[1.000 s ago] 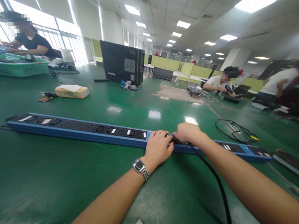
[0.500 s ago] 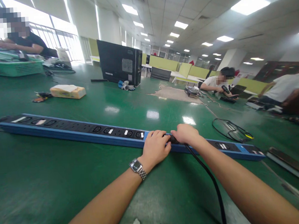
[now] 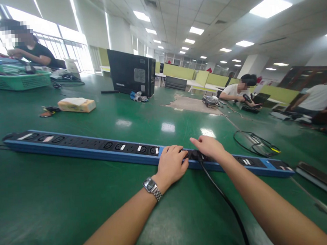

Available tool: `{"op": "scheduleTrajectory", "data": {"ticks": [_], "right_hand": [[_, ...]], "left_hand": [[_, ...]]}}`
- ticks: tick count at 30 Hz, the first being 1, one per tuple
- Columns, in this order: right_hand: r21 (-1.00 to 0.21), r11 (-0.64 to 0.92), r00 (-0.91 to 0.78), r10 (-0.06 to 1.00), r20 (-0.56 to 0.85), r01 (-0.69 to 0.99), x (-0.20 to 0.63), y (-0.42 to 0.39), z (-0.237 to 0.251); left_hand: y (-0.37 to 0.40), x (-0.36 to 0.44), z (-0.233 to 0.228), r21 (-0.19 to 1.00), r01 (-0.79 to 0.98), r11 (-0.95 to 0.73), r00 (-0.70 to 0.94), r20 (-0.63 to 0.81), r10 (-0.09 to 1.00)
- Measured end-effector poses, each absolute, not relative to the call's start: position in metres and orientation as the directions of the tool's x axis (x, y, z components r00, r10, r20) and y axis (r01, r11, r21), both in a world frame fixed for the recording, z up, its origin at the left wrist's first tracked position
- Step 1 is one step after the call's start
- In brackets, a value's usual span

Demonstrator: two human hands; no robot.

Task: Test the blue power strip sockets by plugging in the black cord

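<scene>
Hands are meeting on the long blue power strip point(image 3: 98, 150), which is lying flat across the green table point(image 3: 60, 202), running from its left edge toward the right side, parallel to the near edge. I am resting my left hand point(image 3: 171, 165) on the strip, fingers curled over its top and near side, pressing down rather than closing around anything. A metal watch point(image 3: 152, 187) is sitting on that wrist. My right hand point(image 3: 209, 147) is lying just beside the left one, palm down, fingers loosely spread over a black plug point(image 3: 196, 156) that is sitting in one of the strip's sockets; the fingers are touching it from above but I cannot tell whether they are pinching it. A black cable point(image 3: 226, 203) is trailing from the plug toward the near edge of the table, passing between my forearms.

Farther back, a tissue pack point(image 3: 76, 105) is lying toward the left side, and a black computer case point(image 3: 131, 77) is standing upright near the far middle. A green basket point(image 3: 17, 80) is sitting at the far left corner, where a person in a dark top is working. A loose coil of wire point(image 3: 255, 144) is lying to the right of the strip. Two more people are sitting at the far right end.
</scene>
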State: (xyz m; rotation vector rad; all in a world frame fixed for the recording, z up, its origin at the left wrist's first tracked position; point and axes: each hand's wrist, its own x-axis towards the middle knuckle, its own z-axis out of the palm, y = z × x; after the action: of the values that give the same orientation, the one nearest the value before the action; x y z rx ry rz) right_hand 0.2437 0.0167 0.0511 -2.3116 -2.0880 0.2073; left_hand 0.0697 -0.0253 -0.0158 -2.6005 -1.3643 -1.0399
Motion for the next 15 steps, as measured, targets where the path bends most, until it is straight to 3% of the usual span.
{"op": "scheduleTrajectory", "data": {"ticks": [2, 9, 12, 15], "right_hand": [[-0.156, -0.139, 0.147, 0.988, 0.038, 0.978, 0.257, 0.021, 0.036], [-0.222, -0.135, 0.162, 0.981, 0.107, 0.966, 0.269, 0.014, 0.004], [-0.252, -0.129, 0.172, 0.972, 0.158, 0.959, 0.268, 0.013, 0.005], [-0.280, -0.119, 0.179, 0.963, 0.202, 0.953, 0.268, 0.012, 0.004]], "left_hand": [[-0.025, 0.070, -0.017, 0.276, 0.737, -0.617, 0.390, 0.572, 0.721], [-0.034, 0.075, -0.006, 0.400, 0.688, -0.606, 0.304, 0.599, 0.741], [-0.042, 0.077, 0.000, 0.484, 0.591, -0.646, 0.288, 0.621, 0.729], [-0.051, 0.082, 0.001, 0.620, 0.437, -0.652, 0.355, 0.547, 0.758]]}}
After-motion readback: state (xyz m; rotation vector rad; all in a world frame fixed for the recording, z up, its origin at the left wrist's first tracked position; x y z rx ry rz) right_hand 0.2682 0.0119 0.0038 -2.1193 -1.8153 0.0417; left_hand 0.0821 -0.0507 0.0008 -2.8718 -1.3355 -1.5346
